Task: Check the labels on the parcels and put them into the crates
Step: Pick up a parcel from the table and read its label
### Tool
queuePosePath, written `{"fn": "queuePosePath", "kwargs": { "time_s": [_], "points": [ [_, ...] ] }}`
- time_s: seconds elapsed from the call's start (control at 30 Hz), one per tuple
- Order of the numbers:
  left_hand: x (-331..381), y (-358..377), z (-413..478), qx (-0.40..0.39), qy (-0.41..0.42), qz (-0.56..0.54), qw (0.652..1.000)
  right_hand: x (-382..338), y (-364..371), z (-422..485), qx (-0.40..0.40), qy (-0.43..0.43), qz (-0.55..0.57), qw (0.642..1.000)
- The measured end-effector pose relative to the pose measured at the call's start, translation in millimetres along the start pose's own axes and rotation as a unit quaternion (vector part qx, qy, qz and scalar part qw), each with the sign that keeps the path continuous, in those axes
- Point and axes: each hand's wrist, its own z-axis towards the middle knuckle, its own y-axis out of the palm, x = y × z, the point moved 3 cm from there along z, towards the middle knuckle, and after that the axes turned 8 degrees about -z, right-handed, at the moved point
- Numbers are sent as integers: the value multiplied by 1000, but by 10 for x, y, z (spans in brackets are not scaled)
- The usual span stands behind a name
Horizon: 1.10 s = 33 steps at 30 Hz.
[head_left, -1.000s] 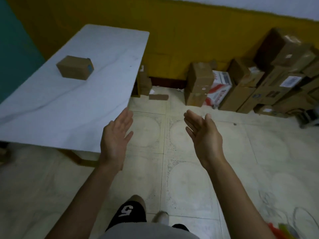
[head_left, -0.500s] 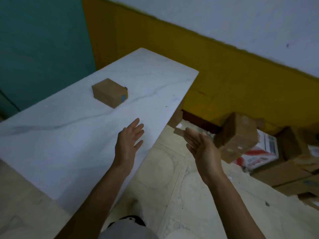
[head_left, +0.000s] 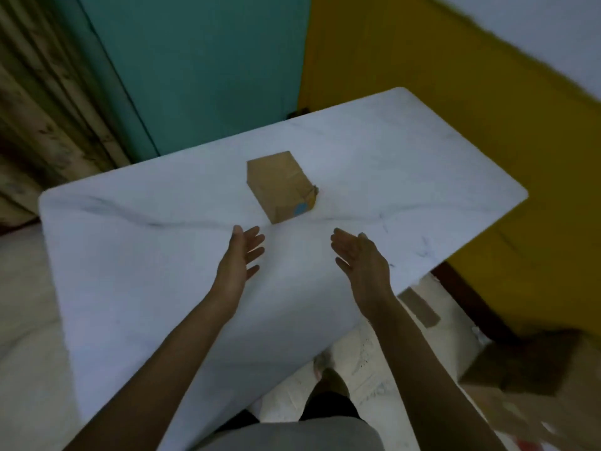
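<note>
Counter [head_left: 130, 255]: white slab, grey veining, rounded corners.
Left hand [head_left: 239, 258]: over the counter, fingers straight, slightly apart, holding nothing.
Parcel [head_left: 281, 187]: small brown cardboard box, blue round sticker on one side; mid-counter, nearer the far edge, just beyond both hands, untouched.
Right hand [head_left: 364, 258]: fingers straight, together, empty.

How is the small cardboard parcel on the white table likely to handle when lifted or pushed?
The parcel looks boxy with flat faces, so it should slide rather than roll on the smooth table. Its cardboard probably stays stiff when gripped, though the frayed corner near the blue sticker may tear further.
</note>
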Motion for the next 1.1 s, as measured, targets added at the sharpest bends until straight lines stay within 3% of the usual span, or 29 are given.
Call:
{"fn": "queuePosePath", "kwargs": {
  "time_s": [0.3, 0.4, 0.47, 0.57, 0.7, 0.83, 0.93, 1.1],
  "points": [
    [-6, 530, 1024, 173, -7, 23, 985, -323, 141, 1893, -91, 74, -101, 988],
    [-57, 650, 1187, 202, -9, 32, 979, -334, 329, 2128, -149, 47, -189, 969],
    [-38, 682, 1143, 222, 21, 35, 974, -374, 358, 2138, -156, -1, -222, 963],
    [136, 626, 902, 252, 143, 37, 956, -550, 295, 2057, -160, -58, -180, 969],
    [463, 549, 654, 209, 230, 115, 944, -874, 424, 1844, -240, -115, -162, 950],
    [626, 448, 474, 255, 247, 118, 927, -1137, 553, 1585, -312, -199, -173, 913],
    [657, 368, 285, 251, 213, 37, 943, -1225, 590, 1402, -372, -209, -174, 887],
    [699, 230, -57, 263, 223, -25, 938, -1143, 678, 1109, -429, -210, -223, 850]
  ]
}}
